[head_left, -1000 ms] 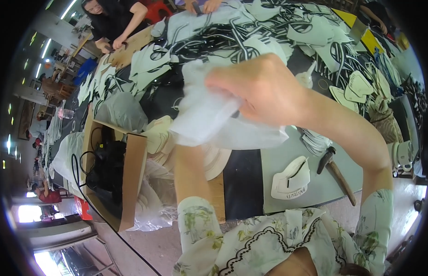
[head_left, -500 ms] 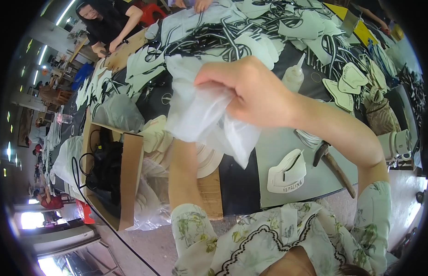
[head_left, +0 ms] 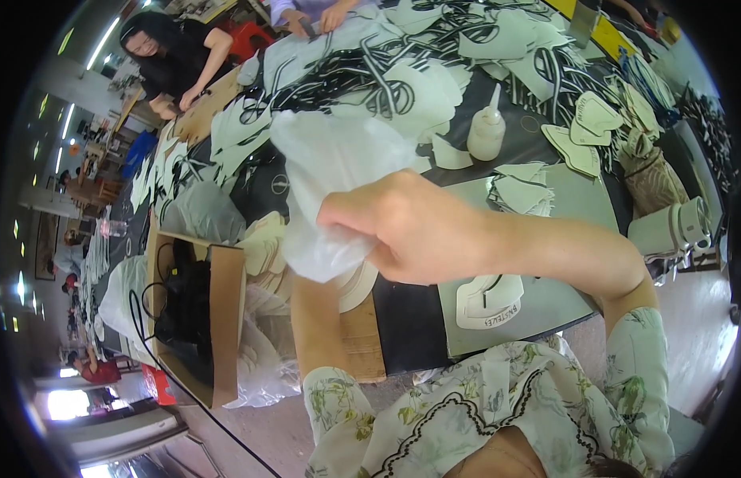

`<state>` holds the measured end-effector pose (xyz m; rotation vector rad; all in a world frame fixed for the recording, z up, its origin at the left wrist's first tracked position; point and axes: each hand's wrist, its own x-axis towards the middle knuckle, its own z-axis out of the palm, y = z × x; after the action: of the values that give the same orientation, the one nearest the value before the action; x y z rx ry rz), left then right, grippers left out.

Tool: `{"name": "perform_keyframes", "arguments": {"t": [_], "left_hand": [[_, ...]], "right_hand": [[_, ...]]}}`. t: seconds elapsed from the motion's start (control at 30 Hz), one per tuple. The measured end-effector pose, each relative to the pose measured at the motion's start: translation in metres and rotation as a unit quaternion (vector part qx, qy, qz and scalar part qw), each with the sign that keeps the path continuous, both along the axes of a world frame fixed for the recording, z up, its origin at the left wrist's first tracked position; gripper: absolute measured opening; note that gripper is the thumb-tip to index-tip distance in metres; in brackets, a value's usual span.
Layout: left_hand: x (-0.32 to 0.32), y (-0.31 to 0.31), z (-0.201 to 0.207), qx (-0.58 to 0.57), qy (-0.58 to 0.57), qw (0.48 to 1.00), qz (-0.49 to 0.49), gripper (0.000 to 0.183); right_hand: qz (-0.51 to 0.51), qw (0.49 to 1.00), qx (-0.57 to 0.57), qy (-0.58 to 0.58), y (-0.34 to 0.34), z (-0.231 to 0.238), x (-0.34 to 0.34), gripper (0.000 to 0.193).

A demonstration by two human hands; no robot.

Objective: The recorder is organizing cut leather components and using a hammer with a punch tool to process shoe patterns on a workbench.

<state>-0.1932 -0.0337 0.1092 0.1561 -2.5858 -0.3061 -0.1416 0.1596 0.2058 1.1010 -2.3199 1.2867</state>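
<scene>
Several curled fingers (head_left: 350, 210) of the right hand (head_left: 422, 227) grip a milky, translucent plastic bag (head_left: 338, 155), crumpled and puffed, above the table (head_left: 414, 327), inward from its near edge; the left hand is hidden, its grip unclear.

- left grip: hidden behind plastic bag (head_left: 322, 147)
- right grip (head_left: 410, 227): some fingertips hidden
- lilac-sleeved co-worker (head_left: 286, 8): cut by top edge
- red-shirted person (head_left: 104, 372): too small

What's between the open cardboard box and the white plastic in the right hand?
Overlapping pale pieces. In the head view, they show between the cardboard box and the white plastic gripped by the right hand.
</scene>
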Motion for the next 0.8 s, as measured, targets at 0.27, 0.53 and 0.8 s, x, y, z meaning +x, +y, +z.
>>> {"name": "perform_keyframes", "arguments": {"t": [0.27,0.53,0.8], "left_hand": [[0.030,0.001,-0.024,-0.015,0.025,0.999,-0.016,0.058],[0.024,-0.024,-0.037,-0.018,0.026,0.999,-0.041,0.057],[0.112,-0.149,-0.038,-0.052,0.022,0.998,-0.025,0.056]], "right_hand": [[0.014,0.998,0.033,-0.056,-0.019,-0.078,0.022,0.035],[0.002,1.000,0.010,0.028,0.047,-0.048,0.039,0.054],[-0.209,0.967,0.020,-0.140,0.160,-0.084,0.130,0.041]]}}
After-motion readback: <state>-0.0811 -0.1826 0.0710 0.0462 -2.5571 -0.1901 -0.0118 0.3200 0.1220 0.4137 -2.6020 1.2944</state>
